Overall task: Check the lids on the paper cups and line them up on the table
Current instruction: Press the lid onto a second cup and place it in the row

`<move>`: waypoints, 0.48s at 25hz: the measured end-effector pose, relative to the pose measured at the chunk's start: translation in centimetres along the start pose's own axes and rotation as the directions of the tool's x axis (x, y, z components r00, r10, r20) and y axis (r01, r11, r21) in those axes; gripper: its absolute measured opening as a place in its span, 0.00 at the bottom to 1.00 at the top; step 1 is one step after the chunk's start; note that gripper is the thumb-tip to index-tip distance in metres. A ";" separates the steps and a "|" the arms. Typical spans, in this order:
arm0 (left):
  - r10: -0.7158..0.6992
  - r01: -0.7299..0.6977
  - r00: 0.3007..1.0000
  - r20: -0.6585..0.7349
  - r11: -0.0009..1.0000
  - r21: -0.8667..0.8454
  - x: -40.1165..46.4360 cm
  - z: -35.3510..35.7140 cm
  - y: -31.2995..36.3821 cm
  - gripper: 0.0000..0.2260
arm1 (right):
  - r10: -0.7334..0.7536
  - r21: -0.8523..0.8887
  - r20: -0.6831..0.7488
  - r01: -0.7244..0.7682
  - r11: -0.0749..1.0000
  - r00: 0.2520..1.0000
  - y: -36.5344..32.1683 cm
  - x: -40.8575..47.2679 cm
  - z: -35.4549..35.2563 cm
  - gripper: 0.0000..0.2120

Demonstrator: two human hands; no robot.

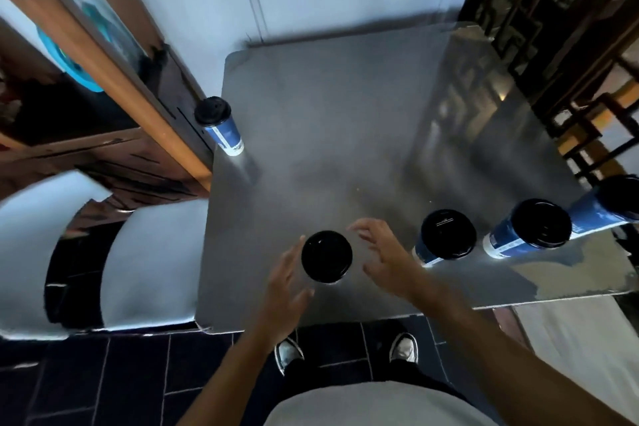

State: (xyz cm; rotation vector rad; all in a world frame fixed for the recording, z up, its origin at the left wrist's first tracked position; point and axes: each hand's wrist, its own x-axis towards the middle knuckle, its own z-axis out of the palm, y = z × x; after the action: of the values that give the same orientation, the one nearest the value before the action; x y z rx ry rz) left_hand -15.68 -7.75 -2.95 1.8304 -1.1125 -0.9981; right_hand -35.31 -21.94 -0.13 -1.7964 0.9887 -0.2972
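Several blue paper cups with black lids stand on a grey metal table (328,114). One cup (326,256) stands near the front edge, seen from above, between my two hands. My left hand (287,282) is beside it on the left, fingers straight, not gripping. My right hand (383,252) hovers to its right with fingers spread, apart from the cup. Three more cups stand in a row to the right: one (446,235), a second (532,226) and a third (612,202) at the frame's edge. Another cup (219,124) stands alone at the table's left edge.
A wooden frame (103,55) runs along the table's left side. Two white chair backs (152,263) sit at the left front. A dark lattice screen (553,10) and chairs stand at the right. My feet (345,353) are on dark floor tiles.
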 end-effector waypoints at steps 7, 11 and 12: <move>-0.003 0.012 0.984 -0.176 0.999 0.048 0.5 3.1 1.6 0.40 | -0.082 0.013 0.198 0.081 0.997 0.977 0.3 0.1 1.2 0.21; -0.028 0.023 0.990 -0.141 0.999 -0.036 1.4 2.6 1.4 0.37 | -0.032 0.109 0.167 0.013 0.994 0.985 0.3 1.4 1.4 0.24; -0.044 0.034 0.992 -0.121 0.996 -0.084 1.5 2.2 1.9 0.34 | -0.029 0.107 0.155 0.013 0.994 0.988 0.2 1.7 1.3 0.22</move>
State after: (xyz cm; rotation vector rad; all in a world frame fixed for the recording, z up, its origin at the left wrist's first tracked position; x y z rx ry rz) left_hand -17.77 -10.20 -2.55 1.8284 -0.9521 -0.9269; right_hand -33.53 -22.38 -1.35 -1.7075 0.8290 -0.2141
